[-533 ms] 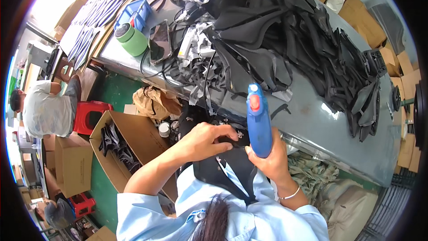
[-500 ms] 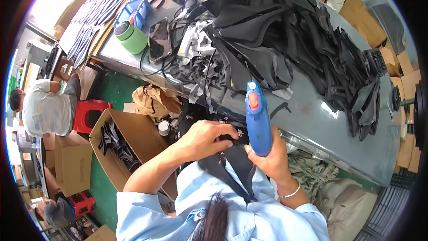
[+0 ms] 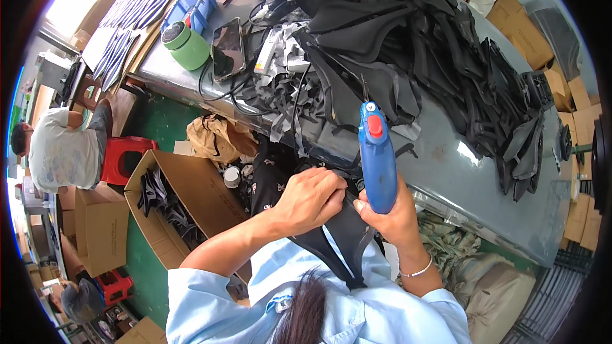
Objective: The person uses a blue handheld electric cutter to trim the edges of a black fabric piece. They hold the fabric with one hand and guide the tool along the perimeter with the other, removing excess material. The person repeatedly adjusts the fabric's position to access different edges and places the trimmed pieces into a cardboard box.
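My right hand (image 3: 400,218) is wrapped around a blue handheld tool (image 3: 378,175) with a red switch and a thin pointed metal tip. The tip points away from me, above the near edge of the workbench. My left hand (image 3: 309,199) is closed, fingertips curled down over the upper end of a black, smooth, strap-like piece (image 3: 336,237). That piece hangs in a V shape over my lap. Part of it is hidden beneath my hands. A thumb of the right hand lies close beside the left fingers.
Black moulded pieces (image 3: 408,38) are heaped across the metal workbench (image 3: 440,153). Grey scraps (image 3: 293,105), a phone (image 3: 228,50), a green jar (image 3: 186,48) and a blue bin (image 3: 199,9) lie left. A cardboard box (image 3: 191,185) stands below; a person (image 3: 64,146) sits far left.
The blue tool has shifted slightly right and away from me. My left hand has moved right, its fingers now curled tighter over the black piece.
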Tool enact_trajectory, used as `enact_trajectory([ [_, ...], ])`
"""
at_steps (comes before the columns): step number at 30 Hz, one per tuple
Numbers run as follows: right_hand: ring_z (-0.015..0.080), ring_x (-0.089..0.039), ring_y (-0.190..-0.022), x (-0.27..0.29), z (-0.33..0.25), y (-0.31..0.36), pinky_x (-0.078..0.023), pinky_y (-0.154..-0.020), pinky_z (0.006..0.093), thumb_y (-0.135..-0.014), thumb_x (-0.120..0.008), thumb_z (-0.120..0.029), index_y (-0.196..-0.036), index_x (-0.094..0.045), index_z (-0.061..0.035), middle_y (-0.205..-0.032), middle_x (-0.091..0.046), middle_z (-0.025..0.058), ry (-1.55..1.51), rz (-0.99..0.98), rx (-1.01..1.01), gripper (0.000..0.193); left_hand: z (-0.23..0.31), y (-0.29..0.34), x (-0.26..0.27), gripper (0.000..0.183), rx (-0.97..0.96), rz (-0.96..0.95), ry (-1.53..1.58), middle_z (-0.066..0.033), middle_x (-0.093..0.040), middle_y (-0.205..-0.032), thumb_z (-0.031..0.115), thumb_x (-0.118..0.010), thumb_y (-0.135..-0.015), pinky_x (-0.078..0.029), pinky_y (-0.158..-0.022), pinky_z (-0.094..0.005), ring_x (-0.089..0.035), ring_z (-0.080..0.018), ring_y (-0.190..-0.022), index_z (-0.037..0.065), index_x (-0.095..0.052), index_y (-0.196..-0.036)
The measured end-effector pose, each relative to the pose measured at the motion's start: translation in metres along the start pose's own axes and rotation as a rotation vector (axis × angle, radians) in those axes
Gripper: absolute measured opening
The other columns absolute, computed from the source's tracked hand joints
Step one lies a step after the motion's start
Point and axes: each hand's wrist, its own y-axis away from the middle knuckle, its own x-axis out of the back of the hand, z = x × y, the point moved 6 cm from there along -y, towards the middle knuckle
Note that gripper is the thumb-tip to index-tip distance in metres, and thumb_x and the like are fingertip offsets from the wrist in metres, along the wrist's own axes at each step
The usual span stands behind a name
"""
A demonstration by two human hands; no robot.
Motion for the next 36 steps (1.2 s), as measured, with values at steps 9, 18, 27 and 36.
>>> enact_trajectory([
  [9,0.0078,-0.054,-0.066,0.024,-0.001,0.003,-0.045,-0.062,0.0221,-0.07,-0.072,-0.002,-0.114,-0.049,-0.0003,-0.076,-0.058,0.0012,-0.187,-0.004,-0.041,0.049,-0.042,0.024,0.029,0.051,0.495,0.209,0.583,-0.013,-0.054,-0.123,0.031,-0.055,-0.091,-0.035,-0.101,-0.0378,-0.049,-0.0232,-0.118,0.001,-0.042,-0.13],
  [18,0.0091,-0.055,-0.065,0.033,0.0,-0.01,-0.046,-0.06,0.0229,-0.071,-0.073,0.0,-0.111,-0.047,0.0001,-0.073,-0.058,0.0034,-0.191,0.176,0.037,0.048,-0.022,0.069,0.002,0.028,0.843,0.324,1.233,-0.0041,-0.065,-0.097,0.013,-0.063,-0.087,-0.05,-0.08,-0.0247,-0.062,-0.0096,-0.085,0.0,-0.058,-0.111],
  [27,0.0306,-0.062,-0.059,-0.039,-0.02,0.035,-0.049,-0.058,0.039,-0.064,-0.083,-0.027,-0.093,-0.051,0.0004,-0.064,-0.061,0.0137,0.62,-0.179,0.362,0.052,-0.007,0.077,0.058,0.02,0.675,0.895,1.021,-0.0064,-0.06,-0.099,0.005,-0.055,-0.089,-0.044,-0.084,-0.0238,-0.055,-0.0103,-0.09,-0.001,-0.053,-0.109],
  [36,0.0284,-0.06,-0.051,-0.057,-0.014,0.05,-0.047,-0.053,0.0357,-0.067,-0.078,-0.021,-0.094,-0.051,0.0041,-0.058,-0.06,0.0118,0.683,-0.308,0.447,0.046,0.01,0.092,0.066,0.02,0.554,1.131,0.752,-0.001,-0.058,-0.091,0.002,-0.057,-0.088,-0.042,-0.073,-0.0175,-0.052,-0.004,-0.081,0.002,-0.051,-0.107],
])
